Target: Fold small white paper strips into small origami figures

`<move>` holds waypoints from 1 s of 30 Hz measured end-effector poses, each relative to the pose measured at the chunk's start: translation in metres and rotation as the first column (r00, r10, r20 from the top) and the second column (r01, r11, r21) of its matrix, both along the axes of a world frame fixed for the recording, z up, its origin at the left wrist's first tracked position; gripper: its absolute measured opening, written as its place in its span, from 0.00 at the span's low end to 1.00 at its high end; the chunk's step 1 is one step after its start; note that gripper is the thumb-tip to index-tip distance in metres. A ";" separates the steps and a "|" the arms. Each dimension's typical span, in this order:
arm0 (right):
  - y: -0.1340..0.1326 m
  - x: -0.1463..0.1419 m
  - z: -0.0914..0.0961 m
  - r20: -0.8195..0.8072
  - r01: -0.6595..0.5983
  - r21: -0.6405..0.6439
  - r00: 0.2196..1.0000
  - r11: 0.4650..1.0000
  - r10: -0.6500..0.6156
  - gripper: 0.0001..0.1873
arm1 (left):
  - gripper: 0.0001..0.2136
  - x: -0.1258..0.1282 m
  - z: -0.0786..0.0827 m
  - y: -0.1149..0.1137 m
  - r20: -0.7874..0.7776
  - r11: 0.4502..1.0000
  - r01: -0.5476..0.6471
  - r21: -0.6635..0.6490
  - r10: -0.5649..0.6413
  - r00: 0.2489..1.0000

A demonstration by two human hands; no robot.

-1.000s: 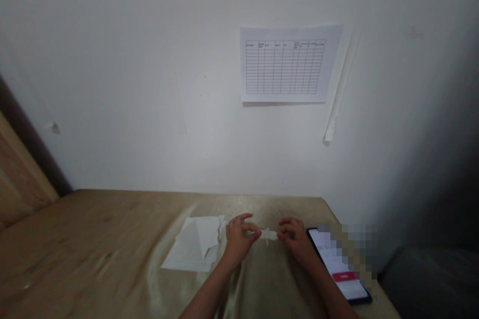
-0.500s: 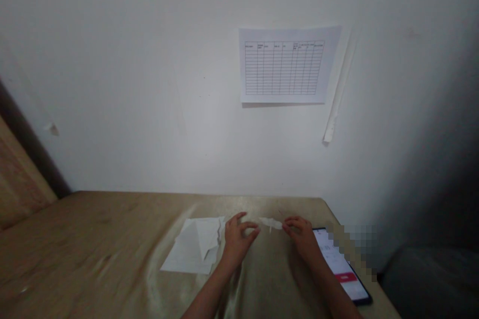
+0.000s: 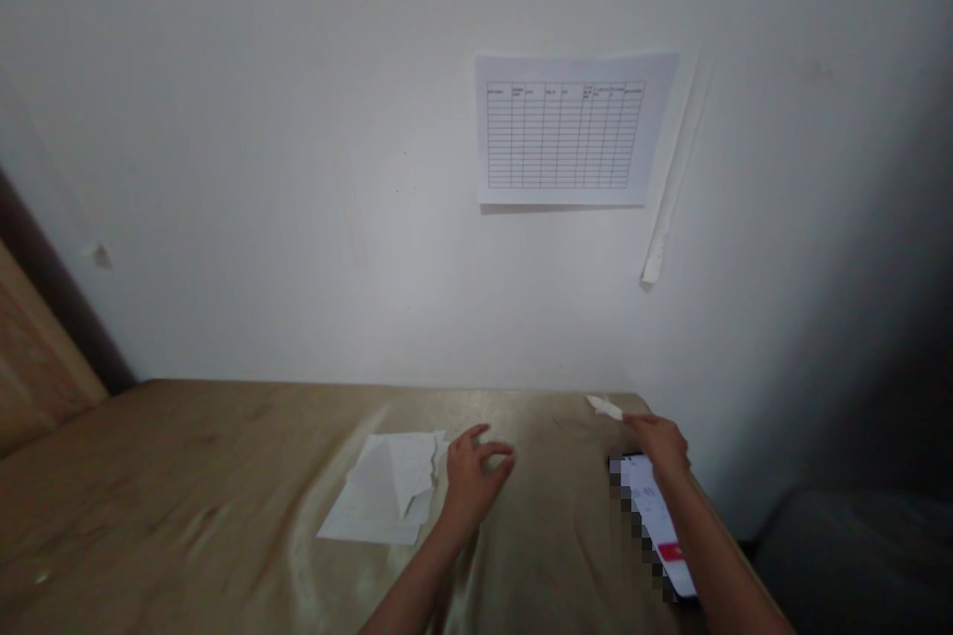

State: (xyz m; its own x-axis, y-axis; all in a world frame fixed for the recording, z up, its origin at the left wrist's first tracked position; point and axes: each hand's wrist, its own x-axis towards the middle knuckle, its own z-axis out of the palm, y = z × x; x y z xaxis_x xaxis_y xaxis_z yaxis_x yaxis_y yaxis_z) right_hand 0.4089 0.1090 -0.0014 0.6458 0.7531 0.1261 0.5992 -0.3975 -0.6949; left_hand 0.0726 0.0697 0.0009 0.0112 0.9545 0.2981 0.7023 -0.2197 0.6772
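Between the fingertips of my right hand (image 3: 659,442) is a small torn piece of white paper (image 3: 605,407), held out to the left near the far right corner of the table. My left hand (image 3: 471,471) hovers or rests at the middle of the table, fingers curved apart with nothing in them. Just left of it lie several sheets of white paper (image 3: 376,491), loosely stacked, with ragged torn right edges and a triangular flap on top. Whether my left hand touches the sheets I cannot tell.
A phone (image 3: 655,506) with a lit screen lies under my right forearm. The table has a wrinkled tan cover (image 3: 223,486). On the white wall behind hangs a printed table sheet (image 3: 562,134). A dark rounded object (image 3: 856,556) stands off the right edge.
My right hand has moved right and slightly away from me, carrying the torn paper piece from the middle toward the far right corner. My left hand and the stacked sheets have stayed put.
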 end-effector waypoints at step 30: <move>0.005 -0.021 0.008 0.297 -0.018 -0.315 0.948 0.949 0.117 0.22 | 0.08 -0.001 -0.004 0.001 -0.058 0.999 0.005 -0.039 -0.008 0.998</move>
